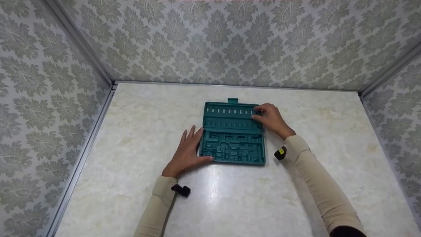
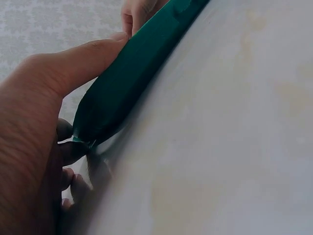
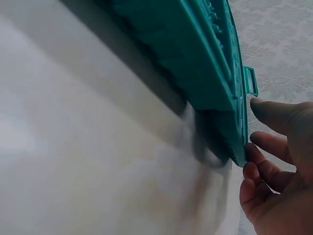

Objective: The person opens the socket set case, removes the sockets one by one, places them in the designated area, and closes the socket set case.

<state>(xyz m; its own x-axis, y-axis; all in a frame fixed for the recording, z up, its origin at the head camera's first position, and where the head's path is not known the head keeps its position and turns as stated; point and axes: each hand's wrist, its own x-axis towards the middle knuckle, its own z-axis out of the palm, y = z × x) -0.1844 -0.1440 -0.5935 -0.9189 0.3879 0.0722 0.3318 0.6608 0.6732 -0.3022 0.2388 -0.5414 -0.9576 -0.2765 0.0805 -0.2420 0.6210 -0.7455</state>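
Observation:
A green plastic case (image 1: 232, 131) lies unfolded on the table; moulded recesses fill its near half. Small silvery bits (image 1: 229, 111) stand in a row in the far half. My left hand (image 1: 187, 153) is spread at the case's left side, thumb on the near left corner; in the left wrist view that thumb (image 2: 98, 51) rests along the rim. My right hand (image 1: 273, 118) is at the far right corner, thumb and index finger near the last bit. The right wrist view shows the right thumb and index finger (image 3: 274, 144) apart beside the case edge.
The pale marbled table (image 1: 138, 115) meets patterned walls (image 1: 217, 42) at the back and sides. A latch tab (image 1: 233, 100) sticks out from the far edge of the case. Small dark cameras (image 1: 280, 153) are strapped at both wrists.

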